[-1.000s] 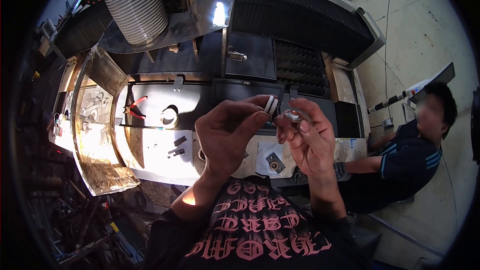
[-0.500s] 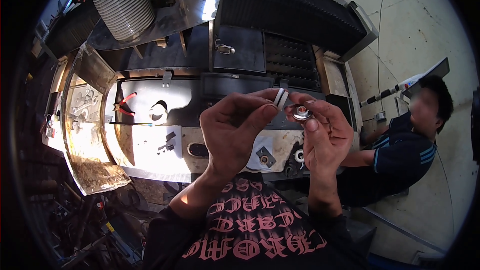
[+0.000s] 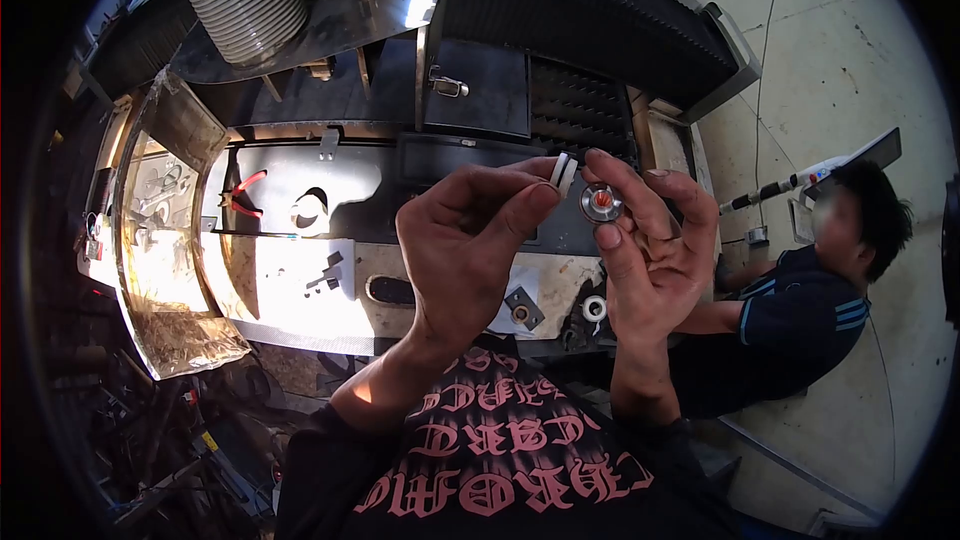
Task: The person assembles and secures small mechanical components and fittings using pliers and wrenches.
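Between the thumb and fingers of my left hand (image 3: 458, 235) is a small white ring-shaped part (image 3: 564, 175), seen nearly edge-on with a dark line around it. Just right of it, my right hand (image 3: 655, 250) pinches a round, shiny flanged metal part (image 3: 601, 203) by its rim. That part's centre shows orange-red. The two parts are held close together but apart, above the workbench. Beneath my hands, a dark plate with a round ring (image 3: 522, 310) lies on white paper, and a white ring (image 3: 594, 308) sits on dark cloth.
Red-handled pliers (image 3: 245, 195) and several small dark pieces (image 3: 326, 275) lie on the left of the bench. A clear bent guard (image 3: 165, 240) stands at the far left. Behind are a ribbed hose (image 3: 240, 0) and black bellows (image 3: 580, 20). A person (image 3: 810, 290) is at the right.
The metal part in my right hand has turned so its orange-red centre faces me. Both hands have risen slightly, and the right fingers have spread a little.
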A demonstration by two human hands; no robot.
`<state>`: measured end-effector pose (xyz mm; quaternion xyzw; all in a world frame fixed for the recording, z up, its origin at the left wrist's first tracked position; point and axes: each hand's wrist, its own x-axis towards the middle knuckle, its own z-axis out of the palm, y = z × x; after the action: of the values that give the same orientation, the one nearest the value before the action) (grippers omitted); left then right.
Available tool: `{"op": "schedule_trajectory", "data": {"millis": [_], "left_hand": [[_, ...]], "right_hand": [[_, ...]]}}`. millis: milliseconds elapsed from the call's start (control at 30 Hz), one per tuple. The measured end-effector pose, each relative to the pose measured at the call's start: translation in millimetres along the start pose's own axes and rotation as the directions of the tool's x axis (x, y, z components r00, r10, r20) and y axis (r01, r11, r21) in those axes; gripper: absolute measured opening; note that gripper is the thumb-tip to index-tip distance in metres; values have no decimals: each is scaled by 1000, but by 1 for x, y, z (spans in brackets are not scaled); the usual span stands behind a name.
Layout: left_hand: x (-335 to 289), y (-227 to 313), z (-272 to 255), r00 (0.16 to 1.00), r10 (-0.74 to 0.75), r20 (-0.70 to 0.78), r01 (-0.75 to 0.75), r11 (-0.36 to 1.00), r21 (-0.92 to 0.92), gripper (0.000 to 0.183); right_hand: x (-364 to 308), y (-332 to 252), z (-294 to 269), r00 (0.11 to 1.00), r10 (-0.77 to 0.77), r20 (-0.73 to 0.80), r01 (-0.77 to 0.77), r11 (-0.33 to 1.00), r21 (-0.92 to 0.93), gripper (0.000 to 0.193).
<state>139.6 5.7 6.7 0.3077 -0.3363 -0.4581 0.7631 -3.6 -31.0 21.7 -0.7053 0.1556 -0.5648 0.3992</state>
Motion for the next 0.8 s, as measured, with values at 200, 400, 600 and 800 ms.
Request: {"op": "schedule_trajectory", "data": {"millis": [200, 400, 600, 800], "left_hand": [[-4, -2, 2, 998, 57, -22, -56, 998, 35, 14], [-10, 1, 6, 998, -25, -56, 23, 999, -46, 13], [-13, 10, 7, 990, -101, -95, 98, 995, -28, 14], [-12, 18, 7, 983, -161, -92, 163, 987, 8, 13]], "right_hand": [[0, 10, 5, 994, -112, -4, 110, 984, -141, 52], [3, 10, 5, 965, -212, 155, 249, 927, -282, 60], [3, 23, 4, 905, -390, 169, 425, 848, -317, 58], [-2, 21, -4, 913, -302, 273, 393, 826, -404, 65]]}}
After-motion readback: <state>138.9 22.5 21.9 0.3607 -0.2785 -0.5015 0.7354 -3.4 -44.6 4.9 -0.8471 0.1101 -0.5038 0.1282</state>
